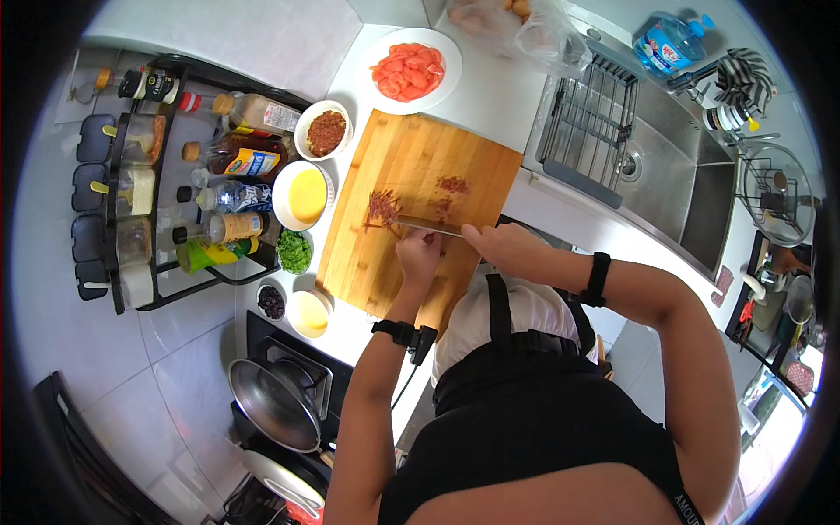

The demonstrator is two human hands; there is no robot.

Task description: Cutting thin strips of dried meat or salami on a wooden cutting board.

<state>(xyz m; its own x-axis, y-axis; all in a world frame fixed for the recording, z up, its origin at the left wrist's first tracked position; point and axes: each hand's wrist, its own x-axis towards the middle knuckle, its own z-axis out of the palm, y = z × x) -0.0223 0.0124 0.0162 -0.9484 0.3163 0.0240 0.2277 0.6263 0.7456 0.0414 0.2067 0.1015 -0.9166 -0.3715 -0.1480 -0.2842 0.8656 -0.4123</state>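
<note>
A bamboo cutting board (413, 147) lies before me on the white counter. My right hand (497, 246) grips a knife (430, 226), whose blade lies across the board, seen nearly edge-on. Just on the near side of the blade, my left hand (420, 254) rests on the board with curled fingers. It seems to pinch a few reddish-brown strips, mostly hidden by the fingers. Beyond and left of the blade tip sits a loose heap of thin reddish-brown strips (382, 207). Finely chopped reddish-brown bits (453, 185) are scattered past the blade toward the right.
A plate of cut tomato (453, 65) touches the board's far side. Along the left stand bowls of brown mince (326, 133), yellow liquid (307, 195) and chopped greens (293, 252), beside a spice rack (216, 279). A wok (275, 407) sits lower left; the sink (669, 170) is right.
</note>
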